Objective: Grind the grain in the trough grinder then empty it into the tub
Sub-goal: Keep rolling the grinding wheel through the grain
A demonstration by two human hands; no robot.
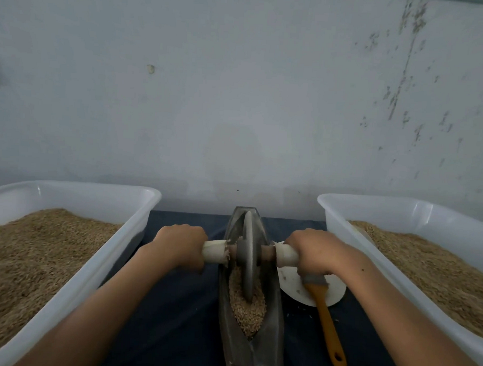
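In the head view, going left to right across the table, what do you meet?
Left tub of grain → left hand → trough grinder with its wheel → right hand → right tub of grain.

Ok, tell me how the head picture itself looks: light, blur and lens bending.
Head view: dim, flat, bluish light with soft shadows and no glare; wide-angle bending bows the left tub and right tub outward; the left tub's grain smears toward the edge; the grinder wheel and both hands stay fairly sharp.
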